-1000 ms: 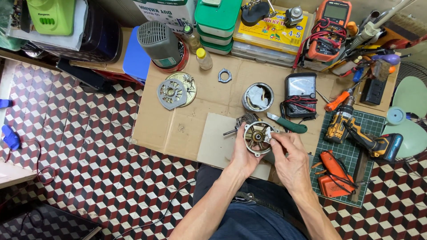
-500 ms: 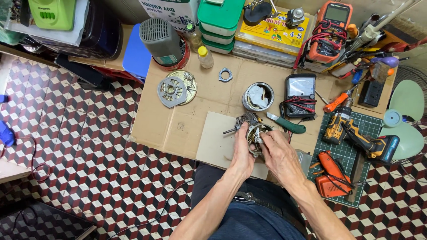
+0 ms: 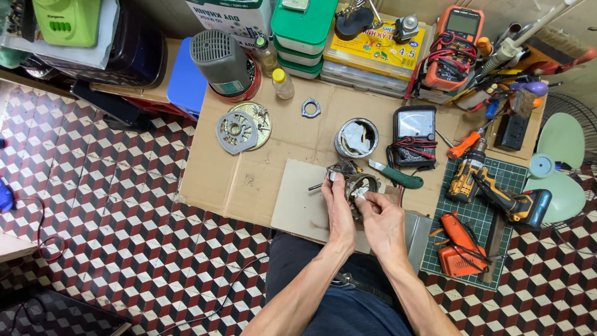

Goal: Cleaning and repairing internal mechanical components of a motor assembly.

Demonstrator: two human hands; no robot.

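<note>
Motor part (image 3: pixel 359 185), a round metal piece with a shaft poking out left, sits between both hands over the cardboard sheet (image 3: pixel 273 155) on the tiled floor. Head view: left hand (image 3: pixel 339 208) wraps its left side, fingers closed on it; right hand (image 3: pixel 384 219) pinches the right edge with thumb and fingertips. The hands cover most of the part, inner detail hard to make out. Forearms run off the bottom edge. Round metal tin (image 3: pixel 356 137) just behind, something pale and crumpled inside, unclear what. Green-handled knife (image 3: pixel 398 177) lies right of the part, meter (image 3: pixel 415 126) behind it. Two round covers (image 3: pixel 242 127) lie well to the left, overlapping. Yellow drill (image 3: pixel 491 190) and orange tool (image 3: pixel 459 246) rest on the green mat (image 3: pixel 494 270), right.
</note>
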